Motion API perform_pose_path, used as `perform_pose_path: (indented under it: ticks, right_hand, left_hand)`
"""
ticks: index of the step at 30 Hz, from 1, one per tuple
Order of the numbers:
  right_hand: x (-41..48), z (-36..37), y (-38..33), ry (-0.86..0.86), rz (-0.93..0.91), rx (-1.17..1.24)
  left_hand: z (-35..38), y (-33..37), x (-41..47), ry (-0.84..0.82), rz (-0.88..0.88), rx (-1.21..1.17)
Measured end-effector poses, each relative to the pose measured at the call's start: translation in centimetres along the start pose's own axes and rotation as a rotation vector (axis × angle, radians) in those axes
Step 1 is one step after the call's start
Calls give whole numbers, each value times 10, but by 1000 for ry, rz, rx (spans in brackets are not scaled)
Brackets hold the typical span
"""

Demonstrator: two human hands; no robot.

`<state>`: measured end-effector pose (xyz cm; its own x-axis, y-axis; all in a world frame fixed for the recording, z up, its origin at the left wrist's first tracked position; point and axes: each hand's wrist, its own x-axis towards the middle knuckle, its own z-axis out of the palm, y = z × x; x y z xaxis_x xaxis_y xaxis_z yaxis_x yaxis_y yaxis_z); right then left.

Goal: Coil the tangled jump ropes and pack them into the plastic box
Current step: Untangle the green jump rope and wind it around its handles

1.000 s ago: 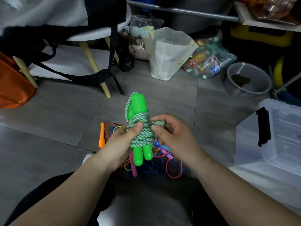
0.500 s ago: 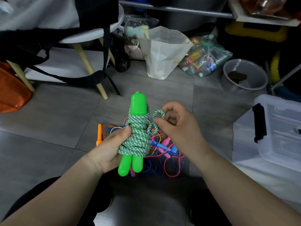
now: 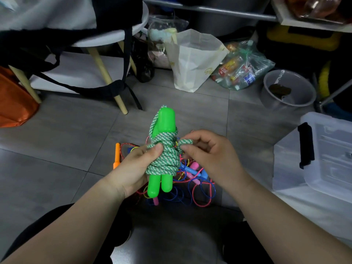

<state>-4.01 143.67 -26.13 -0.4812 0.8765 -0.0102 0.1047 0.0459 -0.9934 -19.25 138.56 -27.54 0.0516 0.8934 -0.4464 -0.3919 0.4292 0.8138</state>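
- Holding the bundle with the left hand [image 3: 133, 168]: fingers are curled round the back of a jump rope with two bright green plastic handles [image 3: 166, 121]. The thumb is pressed flat on the front of the green-and-white braided cord [image 3: 165, 159] wound round them. Same grip as a second ago.
- The right hand [image 3: 211, 157] sits just beside the bundle. Thumb and forefinger pinch a small loop of that cord [image 3: 186, 141], and the other fingers are loosely curled.
- What's different: a second ago the right fingertips were jammed against the wraps, nearly touching the left thumb. Half a second ago the loop had been drawn out sideways. Now it's a touch lower and nearer the wraps.
- The bundle stands roughly upright, as it did before. Rounded handle ends poke out above the left thumb and below the left palm.
- Under both hands, on the grey tiled floor [image 3: 66, 140], lies the tangle of thin red, blue and pink jump ropes [image 3: 200, 185]. An orange plastic handle [image 3: 116, 155] lies just past the left knuckles.
- The clear plastic box with a black latch [image 3: 323, 159] sits off to the outer side of the right hand, well apart from the bundle.
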Motion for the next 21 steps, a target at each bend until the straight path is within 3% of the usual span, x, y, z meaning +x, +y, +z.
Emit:
perform_pose_path:
  ticks: [11,17,21]
  right_hand:
    - [-1,7,15,-21,-97,-227]
    - [4,15,25,193,-159,-291]
    - [7,15,24,222,-161,-354]
  left_hand:
    - [5,2,2,138,129,282]
    - [6,-2,4,149,152,438]
    - [5,-1,7,193,184,524]
